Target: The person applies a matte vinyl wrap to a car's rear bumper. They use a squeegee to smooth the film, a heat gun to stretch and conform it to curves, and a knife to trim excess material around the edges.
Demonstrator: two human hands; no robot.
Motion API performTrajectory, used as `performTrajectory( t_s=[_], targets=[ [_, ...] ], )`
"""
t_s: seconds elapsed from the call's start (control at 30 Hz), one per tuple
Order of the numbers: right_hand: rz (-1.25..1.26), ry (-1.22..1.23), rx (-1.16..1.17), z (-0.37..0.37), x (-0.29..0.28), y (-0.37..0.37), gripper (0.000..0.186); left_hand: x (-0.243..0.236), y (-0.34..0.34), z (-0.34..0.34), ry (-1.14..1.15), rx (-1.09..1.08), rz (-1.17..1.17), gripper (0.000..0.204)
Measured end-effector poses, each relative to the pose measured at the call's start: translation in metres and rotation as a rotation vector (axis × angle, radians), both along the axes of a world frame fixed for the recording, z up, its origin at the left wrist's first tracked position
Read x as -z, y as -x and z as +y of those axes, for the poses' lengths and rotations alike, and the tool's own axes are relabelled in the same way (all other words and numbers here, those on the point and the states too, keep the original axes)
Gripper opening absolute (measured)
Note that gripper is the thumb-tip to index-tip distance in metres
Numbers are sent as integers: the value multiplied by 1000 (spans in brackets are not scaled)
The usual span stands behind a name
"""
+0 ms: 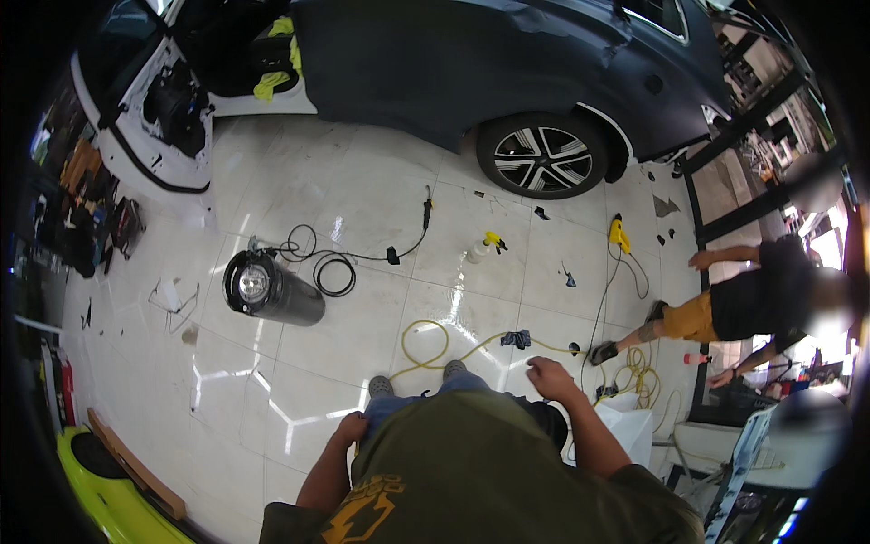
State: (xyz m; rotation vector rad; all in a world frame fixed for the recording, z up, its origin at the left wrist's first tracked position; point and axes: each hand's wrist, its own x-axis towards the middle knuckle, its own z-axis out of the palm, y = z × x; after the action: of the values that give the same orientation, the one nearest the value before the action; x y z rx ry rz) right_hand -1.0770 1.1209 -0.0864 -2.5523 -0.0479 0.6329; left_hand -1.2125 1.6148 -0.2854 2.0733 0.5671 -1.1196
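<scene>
My left hand (352,426) hangs by my trouser leg, fingers curled; anything inside them is hidden. My right hand (550,376) is held out from my hip, fingers loosely bent and apart, nothing visible in it. A yellow hose (424,349) loops past my shoes, beside a dark crumpled item (517,338). Farther off are a translucent spray bottle with yellow head (486,247), a grey pressure tank (290,295) with coiled black hose and wand (426,213), and a yellow heat gun (619,231) on the tiles.
A dark car (390,54) with open white-edged door (145,154) stands ahead. A co-worker (743,308) in mustard shorts is at right by a dark frame (734,218). A green panel (91,471) lies lower left, a white container (625,426) lower right.
</scene>
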Motion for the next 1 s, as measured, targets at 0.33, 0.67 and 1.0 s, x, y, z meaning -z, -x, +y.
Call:
performTrajectory(
  t_s=[0.33, 0.67, 1.0],
  targets=[
    [379, -125, -229, 64, 76, 2, 47, -20, 41, -19, 176, -419, -43, 38],
    [723, 96, -450, 85, 147, 1, 68, 2, 93, -33, 333, -794, 90, 51],
    [821, 221, -199, 103, 273, 65, 70, 7, 142, -41, 78, -235, 266, 79]
  ],
)
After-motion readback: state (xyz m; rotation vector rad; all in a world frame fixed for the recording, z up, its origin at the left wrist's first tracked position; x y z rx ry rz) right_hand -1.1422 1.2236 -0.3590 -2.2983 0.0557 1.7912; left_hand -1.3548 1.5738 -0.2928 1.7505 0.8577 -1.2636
